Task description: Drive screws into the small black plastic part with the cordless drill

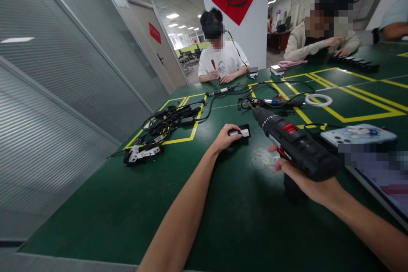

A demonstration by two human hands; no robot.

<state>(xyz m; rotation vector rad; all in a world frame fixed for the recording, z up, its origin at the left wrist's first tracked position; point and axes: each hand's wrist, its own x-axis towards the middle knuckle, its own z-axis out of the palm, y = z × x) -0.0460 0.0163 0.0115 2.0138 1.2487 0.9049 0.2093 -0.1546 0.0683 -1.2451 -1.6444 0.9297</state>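
Note:
My right hand point(291, 174) is wrapped round the grip of a black cordless drill point(293, 140) with red accents. The drill is held above the table, its chuck pointing forward and left. Ahead of the chuck a thin bit shows. My left hand point(227, 137) rests low on the green table point(127, 204), fingers pinching a small black piece with a white face point(245, 131). That piece lies at the tabletop just left of and below the drill's chuck. Part of it is hidden under my fingers.
Tangled black cables point(172, 121) lie on the left, beside a black and white strip point(143, 153). More cables and a white ring point(318, 100) are ahead. A phone point(360, 134) sits right. Across the table, one person point(223, 57) holds a screwdriver point(213, 64); another point(321, 44) sits right.

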